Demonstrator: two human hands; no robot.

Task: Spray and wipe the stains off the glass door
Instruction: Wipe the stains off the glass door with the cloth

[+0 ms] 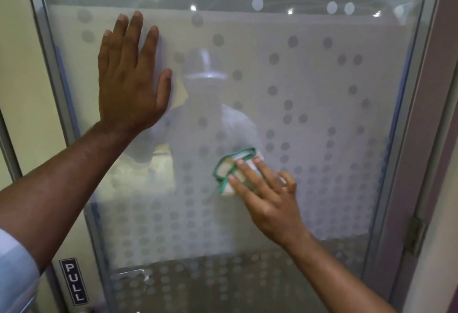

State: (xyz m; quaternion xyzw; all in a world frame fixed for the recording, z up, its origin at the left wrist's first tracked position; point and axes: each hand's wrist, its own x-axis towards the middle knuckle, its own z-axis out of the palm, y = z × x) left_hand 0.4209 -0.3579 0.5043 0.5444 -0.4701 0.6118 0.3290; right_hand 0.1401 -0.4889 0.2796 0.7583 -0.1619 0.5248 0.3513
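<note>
Head view, only view available.

Glass door: fills the frame, frosted band with a dot pattern across the middle, clearer strips above and below. Metal door frame at left, hinge at lower right, PULL sign on the frame at lower left. Ceiling lights reflect in the top of the pane.

Left hand: flat on the glass, upper left, fingers straight and spread, palm against the pane. Holds nothing. Judged to be bracing the door so that it does not swing under pressure. Pale sleeve at the near left edge.

Right hand: lower centre of the pane, fingers extended and laid over the cloth, pressing it to the glass, not gripping it. Cloth is white with green edging, bunched, and shows past the fingertips up and to the left.

No spray bottle in view. Cannot tell whether the glass is wet; individual stains are not separable from the frosting and reflections. A faint smear shows in the clear strip near the bottom left.

Step in hand (judgement): wiping, so spraying of this patch is likely done.

Next move calls for: steady flat pressure through the cloth, overlapping passes across the frosted band, the left hand holding the door against the push. Risk: the bunched cloth sliding out from under straight fingers
</note>
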